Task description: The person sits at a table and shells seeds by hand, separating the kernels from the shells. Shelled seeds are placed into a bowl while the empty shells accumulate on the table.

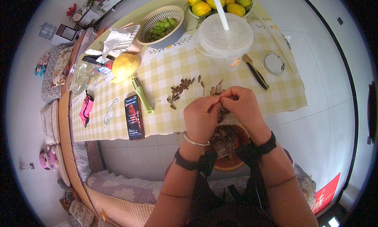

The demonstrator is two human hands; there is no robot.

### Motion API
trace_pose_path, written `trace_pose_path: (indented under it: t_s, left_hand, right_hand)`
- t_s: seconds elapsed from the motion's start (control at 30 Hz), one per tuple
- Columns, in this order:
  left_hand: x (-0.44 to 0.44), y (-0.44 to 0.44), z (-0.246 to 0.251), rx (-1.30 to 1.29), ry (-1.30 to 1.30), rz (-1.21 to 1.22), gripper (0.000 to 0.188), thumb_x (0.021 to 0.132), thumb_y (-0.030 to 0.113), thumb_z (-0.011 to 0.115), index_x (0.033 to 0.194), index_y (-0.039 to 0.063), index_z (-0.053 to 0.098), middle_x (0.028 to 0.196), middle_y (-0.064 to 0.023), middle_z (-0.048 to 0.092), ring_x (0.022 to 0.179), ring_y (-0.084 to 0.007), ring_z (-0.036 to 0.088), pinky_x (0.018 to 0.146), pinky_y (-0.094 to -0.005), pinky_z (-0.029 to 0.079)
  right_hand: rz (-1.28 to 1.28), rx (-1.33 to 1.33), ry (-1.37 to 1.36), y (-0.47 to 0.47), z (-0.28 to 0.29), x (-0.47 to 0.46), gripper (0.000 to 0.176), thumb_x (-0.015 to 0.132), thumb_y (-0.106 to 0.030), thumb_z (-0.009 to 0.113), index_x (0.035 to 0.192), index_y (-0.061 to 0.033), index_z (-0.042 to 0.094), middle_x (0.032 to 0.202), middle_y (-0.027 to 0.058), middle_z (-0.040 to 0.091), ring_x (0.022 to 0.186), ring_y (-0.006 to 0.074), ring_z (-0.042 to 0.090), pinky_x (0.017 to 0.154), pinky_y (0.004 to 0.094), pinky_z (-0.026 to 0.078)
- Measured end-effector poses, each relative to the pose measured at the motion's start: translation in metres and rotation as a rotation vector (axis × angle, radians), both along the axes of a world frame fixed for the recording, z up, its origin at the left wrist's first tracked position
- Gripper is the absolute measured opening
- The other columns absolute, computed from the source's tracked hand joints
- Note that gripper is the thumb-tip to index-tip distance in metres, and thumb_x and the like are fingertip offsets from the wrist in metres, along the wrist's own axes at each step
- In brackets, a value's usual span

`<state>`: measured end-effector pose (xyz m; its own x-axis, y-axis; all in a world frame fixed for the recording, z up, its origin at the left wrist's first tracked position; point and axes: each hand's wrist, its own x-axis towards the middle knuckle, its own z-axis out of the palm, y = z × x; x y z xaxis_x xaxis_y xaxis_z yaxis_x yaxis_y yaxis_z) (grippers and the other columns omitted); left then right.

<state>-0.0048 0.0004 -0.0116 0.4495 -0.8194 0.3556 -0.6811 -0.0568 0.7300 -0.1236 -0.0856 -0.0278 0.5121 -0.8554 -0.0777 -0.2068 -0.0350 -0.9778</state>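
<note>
Both my hands meet above the near edge of the table, fingertips pinched together. My left hand [202, 116] and my right hand [243, 104] seem to pinch something very small between them, too hidden to make out. Just beyond the fingers lies a small pile of seed shells [217, 89]. Loose sunflower seeds [183, 84] lie to the left in a curved scatter. More dark seeds or shells are partly hidden beneath my hands. Below the table edge, a round reddish container [229, 165] holds shells and scraps.
Around the checked tablecloth [165, 120] are a smartphone [134, 117], a green-handled peeler [142, 95], a yellow fruit [125, 66], a basket of green fruit [161, 41], a lidded plastic cup with straw [226, 32], a knife [255, 72], a metal ring [274, 63] and a bowl of yellow-green citrus [201, 9].
</note>
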Motion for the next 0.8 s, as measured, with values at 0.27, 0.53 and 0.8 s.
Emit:
trace_pose_path:
  t_s: [0.27, 0.53, 0.8]
  left_hand:
    - [0.005, -0.001, 0.006, 0.063, 0.621, -0.004, 0.011, 0.072, 0.003, 0.074, 0.083, 0.001, 0.071, 0.079, -0.008, 0.07, 0.069, -0.0155, 0.065, 0.065, -0.0272, 0.052]
    - [0.006, 0.0, 0.001, 0.051, 0.618, 0.072, 0.008, 0.081, 0.001, 0.068, 0.088, -0.001, 0.068, 0.081, -0.006, 0.069, 0.075, -0.0128, 0.065, 0.065, -0.0266, 0.053]
    - [0.011, -0.002, -0.002, 0.073, 0.274, 0.05, 0.008, 0.085, 0.008, 0.065, 0.087, 0.001, 0.066, 0.075, -0.0082, 0.066, 0.068, -0.0154, 0.064, 0.062, -0.0274, 0.05]
  right_hand:
    - [-0.039, -0.023, 0.021, 0.003, 0.004, 0.001, 0.01, 0.075, -0.01, 0.067, 0.077, -0.0002, 0.065, 0.071, 0.0102, 0.067, 0.065, 0.0131, 0.063, 0.06, 0.0301, 0.05]
    - [-0.06, -0.145, 0.072, 0.007, 0.008, 0.007, 0.004, 0.079, -0.003, 0.063, 0.08, 0.0013, 0.062, 0.07, 0.0032, 0.063, 0.066, 0.0069, 0.055, 0.061, 0.0238, 0.046]
    - [-0.06, -0.087, 0.066, 0.004, 0.012, 0.004, 0.01, 0.079, -0.006, 0.067, 0.088, -0.0008, 0.068, 0.077, 0.0099, 0.068, 0.068, 0.0145, 0.062, 0.063, 0.0275, 0.049]
